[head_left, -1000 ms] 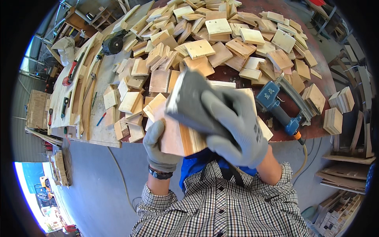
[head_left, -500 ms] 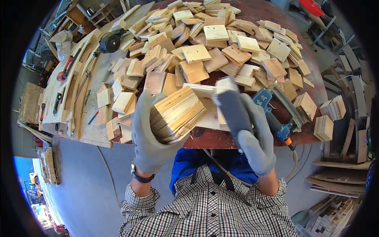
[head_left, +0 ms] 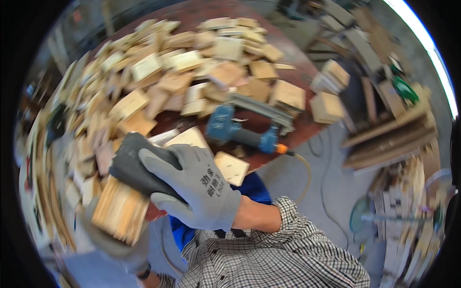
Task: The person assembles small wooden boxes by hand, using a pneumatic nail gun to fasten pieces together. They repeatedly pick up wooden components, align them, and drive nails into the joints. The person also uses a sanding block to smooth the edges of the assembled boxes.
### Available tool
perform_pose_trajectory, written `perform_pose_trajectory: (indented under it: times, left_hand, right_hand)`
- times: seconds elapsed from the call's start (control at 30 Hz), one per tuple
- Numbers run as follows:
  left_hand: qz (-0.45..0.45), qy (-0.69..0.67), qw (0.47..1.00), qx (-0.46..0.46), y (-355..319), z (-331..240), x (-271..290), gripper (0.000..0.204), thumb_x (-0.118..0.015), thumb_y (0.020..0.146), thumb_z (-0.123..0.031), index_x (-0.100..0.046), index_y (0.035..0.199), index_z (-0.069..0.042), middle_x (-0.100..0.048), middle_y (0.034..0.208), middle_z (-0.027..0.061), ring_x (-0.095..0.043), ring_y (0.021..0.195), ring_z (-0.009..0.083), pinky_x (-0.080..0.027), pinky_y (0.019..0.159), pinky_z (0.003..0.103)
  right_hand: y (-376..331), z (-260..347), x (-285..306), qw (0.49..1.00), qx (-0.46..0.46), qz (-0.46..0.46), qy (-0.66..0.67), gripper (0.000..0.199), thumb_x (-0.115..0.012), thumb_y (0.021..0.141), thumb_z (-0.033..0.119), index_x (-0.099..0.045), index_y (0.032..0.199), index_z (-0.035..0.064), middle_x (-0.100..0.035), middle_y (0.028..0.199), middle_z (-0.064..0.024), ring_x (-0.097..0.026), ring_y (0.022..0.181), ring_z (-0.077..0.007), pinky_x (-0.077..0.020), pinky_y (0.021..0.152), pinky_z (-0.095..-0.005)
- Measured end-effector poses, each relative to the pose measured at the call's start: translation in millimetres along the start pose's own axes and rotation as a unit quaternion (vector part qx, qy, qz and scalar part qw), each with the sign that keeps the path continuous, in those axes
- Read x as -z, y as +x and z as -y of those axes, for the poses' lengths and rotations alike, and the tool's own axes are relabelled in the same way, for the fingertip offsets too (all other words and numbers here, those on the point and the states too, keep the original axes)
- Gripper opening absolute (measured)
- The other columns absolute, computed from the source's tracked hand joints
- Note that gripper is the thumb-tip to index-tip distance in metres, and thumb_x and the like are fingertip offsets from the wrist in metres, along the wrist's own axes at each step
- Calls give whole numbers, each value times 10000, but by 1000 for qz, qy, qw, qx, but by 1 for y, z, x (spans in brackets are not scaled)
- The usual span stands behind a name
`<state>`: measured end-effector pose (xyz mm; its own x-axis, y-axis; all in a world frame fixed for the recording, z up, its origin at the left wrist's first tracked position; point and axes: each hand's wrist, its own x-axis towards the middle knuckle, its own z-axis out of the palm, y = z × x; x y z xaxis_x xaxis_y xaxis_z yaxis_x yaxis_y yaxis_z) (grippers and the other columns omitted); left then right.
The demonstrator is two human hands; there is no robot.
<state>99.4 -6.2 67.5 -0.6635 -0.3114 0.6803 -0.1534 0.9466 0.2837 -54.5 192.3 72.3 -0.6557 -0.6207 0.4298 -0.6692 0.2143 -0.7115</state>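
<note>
My left hand (head_left: 122,252), in a grey glove and blurred, holds a stack of thin wooden pieces (head_left: 120,209), with their layered edges showing. My gloved right hand (head_left: 194,185) grips a dark grey rectangular block (head_left: 137,161), fingers along its side. That block lies over the upper end of the stack and seems to touch it; the blur hides the exact contact. Just beyond my right hand, a flat wooden piece (head_left: 231,168) rests at the table's edge. A blue pneumatic nail gun (head_left: 223,126) lies on the red table (head_left: 312,139).
A large heap of wooden pieces (head_left: 185,60) covers much of the table. Stacked wood blocks (head_left: 326,108) stand off its right corner. A hose (head_left: 305,180) runs from the nail gun toward the floor. Boards (head_left: 389,137) are piled on the right.
The whole view has swung to the right. My right hand has brought the dark block from beside the wooden stack to over its upper end. Both hands keep their hold.
</note>
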Motion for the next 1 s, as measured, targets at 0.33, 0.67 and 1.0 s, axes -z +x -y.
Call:
perform_pose_trajectory:
  times: [0.33, 0.67, 1.0]
  left_hand:
    - [-177, -414, 875, 177, -124, 265, -7, 684, -722, 977, -106, -444, 1586, 34, -490, 1604, 217, -568, 1385, 377, -507, 1151, 506]
    - [6, -486, 844, 227, -55, 109, -43, 926, -708, 970, -463, -295, 1647, 14, -418, 1634, 173, -493, 1430, 295, -420, 1188, 465]
    - [67, -513, 796, 315, -29, 22, -27, 945, -696, 963, -433, -248, 1674, -1, -502, 1548, 197, -593, 1325, 283, -547, 1062, 433]
  right_hand:
    - [-125, -108, 187, 836, -313, -273, -359, 641, -698, 951, 355, -571, 1493, 37, -680, 1180, -254, -625, 1143, -440, -486, 980, -528]
    - [-124, -188, 141, 690, -498, -167, -499, 730, -628, 972, 563, -499, 1576, 173, -618, 1326, -247, -604, 1224, -434, -447, 1018, -600]
    - [-112, -167, 180, 780, -312, -288, -459, 653, -721, 957, 403, -570, 1492, 60, -607, 1399, -218, -592, 1275, -397, -433, 1110, -499]
